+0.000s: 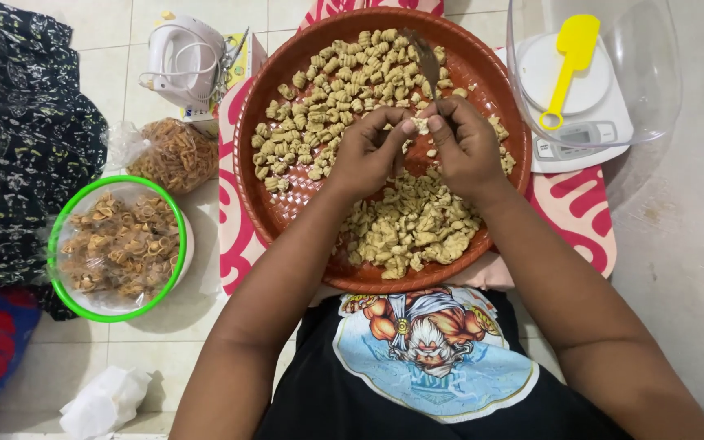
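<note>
Overhead, both hands meet above a round brown tray (283, 208): left hand (366, 152) and right hand (464, 145) pinch one small dough piece (420, 125). Squeezing could flatten it; dropping mixes it among unshaped bits beneath.

Both hands — left hand (366, 152), right hand (460, 144) — pinch a dough piece (420, 125) over the brown tray (287, 212).

Clear plastic bag (174, 155) of golden-brown fried pieces lies on the floor left of the tray, knotted at its upper left. Beside it, under the white hand mixer (185, 59), a flat yellow printed package (242, 67) shows partly. The white kitchen scale (582, 140) carries a small grey rectangular screen (580, 137), unreadable.
</note>
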